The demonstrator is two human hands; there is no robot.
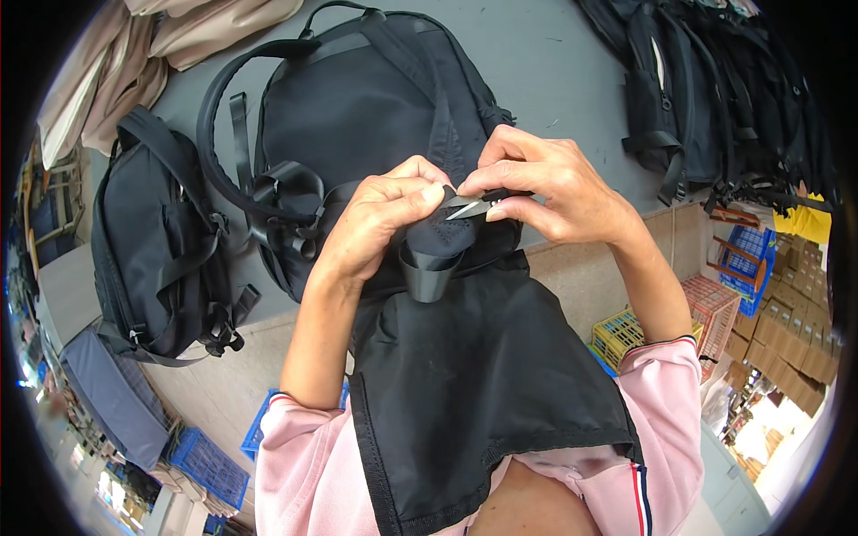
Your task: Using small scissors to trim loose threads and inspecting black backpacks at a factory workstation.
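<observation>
A large black backpack [353,112] lies on the grey table in front of me. My left hand [380,210] pinches the end of its black padded shoulder strap [440,235], which is bent up toward me with a loop of webbing [429,275] hanging below. My right hand [550,183] is closed around a small pair of thread snips [468,209]. Their silver blades point left and reach the strap's edge beside my left fingertips. Whether the blades touch a thread is too small to make out.
Left of the backpack lies a smaller black bag [156,241]. Several black bags [688,98] are heaped at the right, and beige fabric pieces [125,67] at the far left. Plastic crates [626,335] and cardboard boxes [791,330] stand below the table. A black apron [483,357] covers my front.
</observation>
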